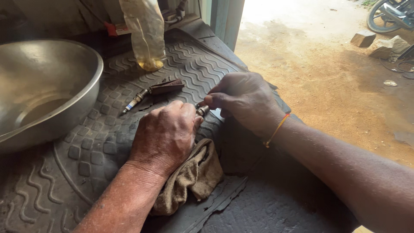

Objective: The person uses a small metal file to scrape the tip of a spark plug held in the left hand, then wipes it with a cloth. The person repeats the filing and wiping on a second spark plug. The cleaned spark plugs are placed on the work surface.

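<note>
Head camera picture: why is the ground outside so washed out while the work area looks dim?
In the head view, sunlight blows out the dirt ground at top; the rubber mat sits in shade, yet both hands, left hand and right hand, stay sharp; the metal bowl shows soft glare.

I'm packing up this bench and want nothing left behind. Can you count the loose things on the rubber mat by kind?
Spark plugs: 2, one lying on the mat, one held between the left hand and right hand at
Cloths: 1
Metal bowls: 1
Plastic bottles: 1
Total: 5
</note>
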